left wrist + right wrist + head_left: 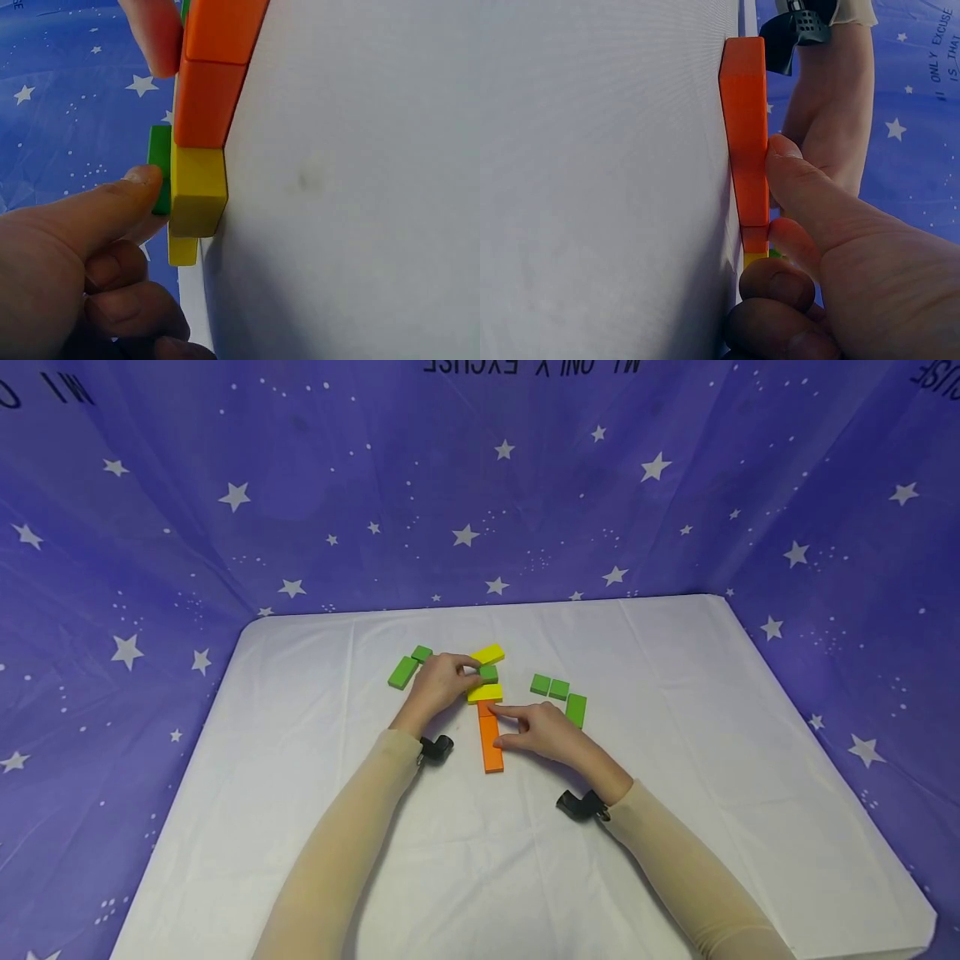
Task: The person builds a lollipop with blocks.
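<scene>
A small green block point(489, 674) lies between two yellow blocks, and my left hand point(444, 678) pinches it between thumb and fingers. The near yellow block point(485, 694) lies crosswise; the far yellow block point(491, 653) is slanted, one end behind the hand. Below the near one, a short orange block point(486, 707) and a long orange block point(492, 756) form a column. My right hand point(551, 732) has its extended index finger on the short block and its thumb against the long block's side. In the right wrist view, the thumb rests at the edge of the long orange block point(746, 135).
Left of the column lie a long green block point(402, 672) and a small green block point(422, 653). To the right are two small green blocks, the left one point(541, 684) beside the other point(559, 690), and a longer green block point(576, 710). A white cloth point(247, 827) covers the table.
</scene>
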